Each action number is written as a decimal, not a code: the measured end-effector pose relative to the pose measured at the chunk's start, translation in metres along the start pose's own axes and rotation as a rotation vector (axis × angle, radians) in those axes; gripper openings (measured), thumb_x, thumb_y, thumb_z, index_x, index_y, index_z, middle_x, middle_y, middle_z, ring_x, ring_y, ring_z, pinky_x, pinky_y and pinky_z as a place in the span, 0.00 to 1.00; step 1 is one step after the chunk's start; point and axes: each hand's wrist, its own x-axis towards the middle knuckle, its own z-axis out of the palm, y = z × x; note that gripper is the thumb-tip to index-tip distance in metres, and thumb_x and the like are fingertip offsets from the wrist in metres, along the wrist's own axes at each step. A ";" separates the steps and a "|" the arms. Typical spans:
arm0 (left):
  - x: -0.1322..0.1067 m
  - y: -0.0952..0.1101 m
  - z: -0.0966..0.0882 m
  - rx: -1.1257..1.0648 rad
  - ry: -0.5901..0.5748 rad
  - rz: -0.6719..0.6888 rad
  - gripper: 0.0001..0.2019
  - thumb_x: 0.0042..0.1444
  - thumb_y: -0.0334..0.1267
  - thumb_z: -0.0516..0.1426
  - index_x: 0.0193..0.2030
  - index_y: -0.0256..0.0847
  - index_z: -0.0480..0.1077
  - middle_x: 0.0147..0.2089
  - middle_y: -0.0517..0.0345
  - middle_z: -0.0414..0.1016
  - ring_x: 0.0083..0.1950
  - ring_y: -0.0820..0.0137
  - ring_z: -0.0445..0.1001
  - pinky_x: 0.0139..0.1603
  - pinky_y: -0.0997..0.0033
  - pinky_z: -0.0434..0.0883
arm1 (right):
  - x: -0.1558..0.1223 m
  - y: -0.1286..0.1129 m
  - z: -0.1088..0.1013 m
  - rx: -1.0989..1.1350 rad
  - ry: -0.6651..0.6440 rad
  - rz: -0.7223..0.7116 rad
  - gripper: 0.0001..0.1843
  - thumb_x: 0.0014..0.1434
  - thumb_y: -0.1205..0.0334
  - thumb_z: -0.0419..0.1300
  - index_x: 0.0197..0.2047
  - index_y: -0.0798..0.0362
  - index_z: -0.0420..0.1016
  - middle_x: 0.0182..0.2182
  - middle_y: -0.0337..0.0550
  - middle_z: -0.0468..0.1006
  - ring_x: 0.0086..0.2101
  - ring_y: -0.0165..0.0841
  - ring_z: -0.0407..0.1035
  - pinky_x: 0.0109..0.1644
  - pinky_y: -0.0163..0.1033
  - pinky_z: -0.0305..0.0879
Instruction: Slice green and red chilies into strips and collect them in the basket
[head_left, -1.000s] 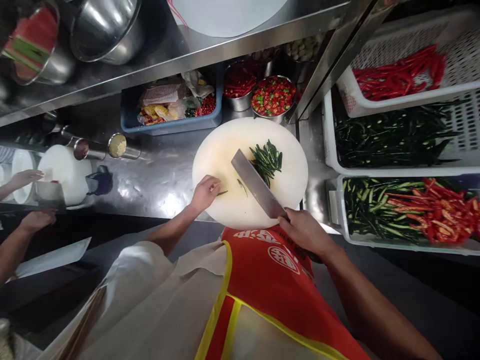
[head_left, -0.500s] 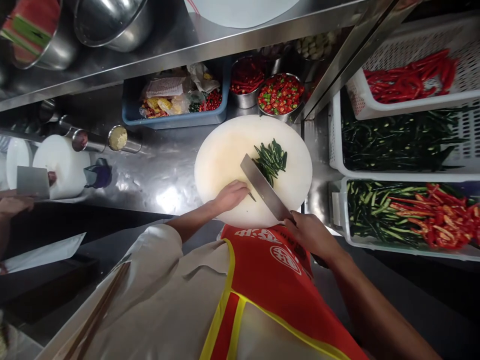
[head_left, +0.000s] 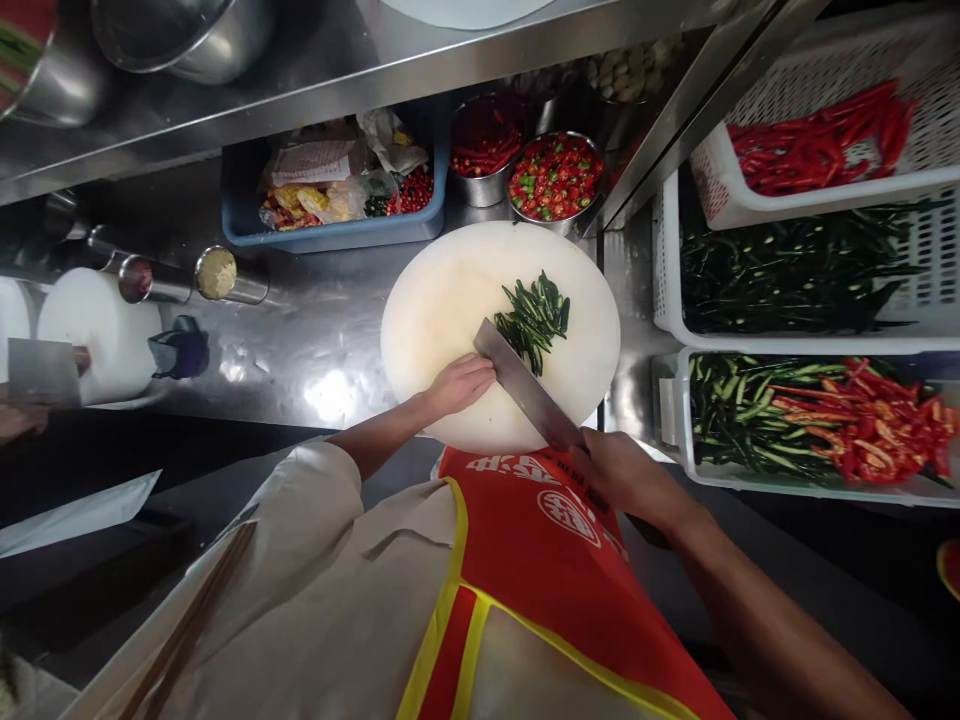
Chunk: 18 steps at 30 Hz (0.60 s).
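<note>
On a round white cutting board [head_left: 435, 270] lies a small heap of sliced green chilies [head_left: 537, 318]. My right hand [head_left: 626, 470] is wrapped round the handle of a cleaver [head_left: 529, 388], whose blade slants across the board just left of the heap. Beside the blade's left face rests my left hand [head_left: 463, 384], its fingers bent and pressed together on the board. They cover the green chili whose tip showed under them half a second ago.
Right of the board stand white baskets with red chilies [head_left: 825, 135] and green chilies [head_left: 787, 270], and a tub of cut chilies [head_left: 870, 425]. Behind are a blue bin [head_left: 330, 238] and a bowl of chopped chilies [head_left: 555, 178]. At far left, a co-worker's hand [head_left: 22, 420] holds a cleaver.
My left hand has come up against the cleaver blade, and the chili tip between them no longer shows. The blade tip has shifted slightly down and left. The whole view has moved a little.
</note>
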 end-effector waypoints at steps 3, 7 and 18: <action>0.000 -0.002 0.000 0.027 -0.010 0.023 0.12 0.67 0.38 0.49 0.42 0.41 0.73 0.45 0.50 0.76 0.47 0.66 0.73 0.51 0.60 0.74 | 0.027 -0.013 0.002 -0.018 0.103 0.008 0.16 0.65 0.59 0.46 0.36 0.56 0.72 0.35 0.55 0.80 0.36 0.37 0.73 0.35 0.37 0.53; 0.002 -0.002 -0.001 0.072 -0.040 0.042 0.12 0.67 0.38 0.48 0.42 0.41 0.73 0.45 0.50 0.76 0.48 0.66 0.73 0.52 0.60 0.74 | 0.046 -0.010 -0.005 0.192 0.205 -0.002 0.14 0.62 0.57 0.49 0.28 0.52 0.68 0.28 0.48 0.80 0.32 0.35 0.73 0.33 0.34 0.56; 0.063 -0.003 0.006 0.038 0.395 -0.363 0.08 0.64 0.41 0.53 0.38 0.40 0.71 0.43 0.51 0.71 0.48 0.66 0.71 0.52 0.62 0.71 | 0.029 0.082 0.018 1.253 0.416 0.173 0.15 0.50 0.51 0.62 0.24 0.52 0.64 0.16 0.35 0.69 0.15 0.27 0.62 0.19 0.35 0.61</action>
